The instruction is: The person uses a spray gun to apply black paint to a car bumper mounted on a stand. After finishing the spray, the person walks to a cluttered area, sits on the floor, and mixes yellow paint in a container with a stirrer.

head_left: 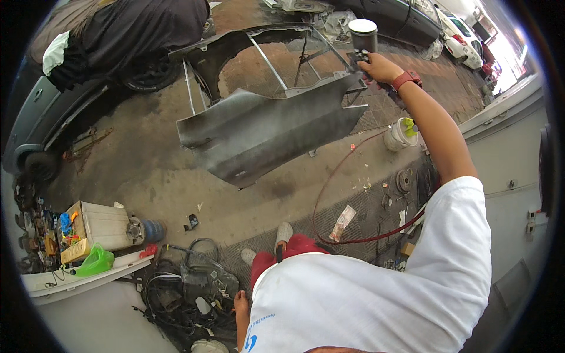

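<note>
My right hand (379, 69), at the end of an outstretched arm, is closed around a spray gun (360, 57) with a dark, white-lidded paint cup (363, 36) on top. The gun is at the right end of a grey car fender (259, 129). That panel rests on a metal frame stand (268, 62), and its surface looks unevenly coated in lighter and darker grey. Low at my side hangs my left hand (241, 301), above a pile of parts, its fingers mostly hidden.
A red hose (321, 206) loops over the floor on my right, near a white bucket (400, 135). Black car parts (188, 288) lie to my left, beside a cluttered white box (103, 225). A partly covered car (65, 112) stands at far left, more cars (400, 20) at the back.
</note>
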Tool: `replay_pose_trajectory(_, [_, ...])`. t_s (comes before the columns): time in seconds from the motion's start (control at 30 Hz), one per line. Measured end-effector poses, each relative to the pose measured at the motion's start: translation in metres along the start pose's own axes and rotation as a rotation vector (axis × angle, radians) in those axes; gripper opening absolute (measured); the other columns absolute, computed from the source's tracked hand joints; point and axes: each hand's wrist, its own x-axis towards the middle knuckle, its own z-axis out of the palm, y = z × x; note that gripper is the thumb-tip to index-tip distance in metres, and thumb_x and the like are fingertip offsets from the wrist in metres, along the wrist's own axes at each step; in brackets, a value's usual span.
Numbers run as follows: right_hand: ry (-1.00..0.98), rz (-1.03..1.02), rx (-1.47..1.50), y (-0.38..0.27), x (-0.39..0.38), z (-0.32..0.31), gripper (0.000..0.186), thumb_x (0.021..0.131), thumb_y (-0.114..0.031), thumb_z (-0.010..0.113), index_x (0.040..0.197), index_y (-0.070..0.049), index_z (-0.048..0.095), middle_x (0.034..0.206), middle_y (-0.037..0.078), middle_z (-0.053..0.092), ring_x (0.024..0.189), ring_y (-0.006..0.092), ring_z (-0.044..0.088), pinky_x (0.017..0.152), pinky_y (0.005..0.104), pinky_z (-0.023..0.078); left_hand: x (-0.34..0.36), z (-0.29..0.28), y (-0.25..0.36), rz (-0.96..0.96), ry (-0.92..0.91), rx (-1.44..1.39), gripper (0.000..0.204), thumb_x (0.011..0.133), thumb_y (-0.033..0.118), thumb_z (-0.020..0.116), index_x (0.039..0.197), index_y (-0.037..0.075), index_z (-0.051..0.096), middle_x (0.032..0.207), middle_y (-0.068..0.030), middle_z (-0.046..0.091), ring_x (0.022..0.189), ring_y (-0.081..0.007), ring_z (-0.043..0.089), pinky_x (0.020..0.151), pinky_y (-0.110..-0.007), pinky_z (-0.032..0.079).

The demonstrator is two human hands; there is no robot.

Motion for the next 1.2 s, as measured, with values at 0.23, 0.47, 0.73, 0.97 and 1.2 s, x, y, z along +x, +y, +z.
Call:
replay_pose_trajectory(0.23, [-0.118, -0.148, 0.210, -0.109, -0.087, 0.083, 0.036, 0.106, -0.036, 0.058, 0.123, -0.004, 0.060, 0.090, 0.006, 0.071, 0.074, 0.0131, 0.070, 0.046, 0.0289, 0.053, 0.058, -0.021, -0.017, 0.006, -0.028, -0.312, 0.040, 0.107, 0.032, 0.063, 0.132, 0.001, 0.064, 0.112, -0.0064, 0.071, 0.095, -0.0171, 0.064, 0.087, -0.034, 0.052])
replay_pose_trajectory(0.47, [-0.132, -0.286, 0.371, -0.214, -0.138, 0.155, 0.036, 0.106, -0.035, 0.060, 0.123, -0.004, 0.061, 0.094, 0.006, 0.073, 0.077, 0.0125, 0.071, 0.049, 0.0280, 0.054, 0.083, -0.055, -0.047, -0.045, 0.001, -0.373, 0.042, 0.107, 0.034, 0.063, 0.135, 0.003, 0.064, 0.114, -0.0064, 0.071, 0.098, -0.0193, 0.066, 0.091, -0.036, 0.052])
replay_pose_trajectory(0.73, [-0.114, -0.225, 0.588, -0.260, -0.178, 0.185, 0.055, 0.105, -0.059, 0.051, 0.125, -0.010, 0.065, 0.097, 0.005, 0.075, 0.080, 0.0127, 0.070, 0.053, 0.0306, 0.048, 0.078, -0.078, -0.104, -0.245, 0.016, -0.423, 0.039, 0.107, 0.035, 0.063, 0.133, 0.007, 0.067, 0.112, -0.0050, 0.072, 0.098, -0.0202, 0.070, 0.085, -0.036, 0.054])
replay_pose_trajectory(0.97, [0.100, -0.114, 0.562, -0.249, -0.188, 0.193, 0.061, 0.103, -0.064, 0.051, 0.118, -0.007, 0.067, 0.087, 0.007, 0.074, 0.071, 0.0141, 0.070, 0.050, 0.0313, 0.046, 0.082, -0.077, -0.132, -0.214, -0.088, -0.629, 0.032, 0.106, 0.034, 0.065, 0.126, 0.009, 0.068, 0.095, -0.0009, 0.067, 0.079, -0.0147, 0.063, 0.068, -0.031, 0.051])
replay_pose_trajectory(1.2, [0.086, -0.172, 0.591, -0.273, -0.207, 0.228, 0.065, 0.102, -0.065, 0.053, 0.117, -0.004, 0.067, 0.086, 0.008, 0.074, 0.071, 0.0155, 0.072, 0.045, 0.0309, 0.046, 0.098, -0.089, -0.123, -0.202, -0.121, -0.570, 0.030, 0.106, 0.034, 0.066, 0.126, 0.012, 0.066, 0.094, 0.0007, 0.067, 0.079, -0.0139, 0.062, 0.066, -0.030, 0.049])
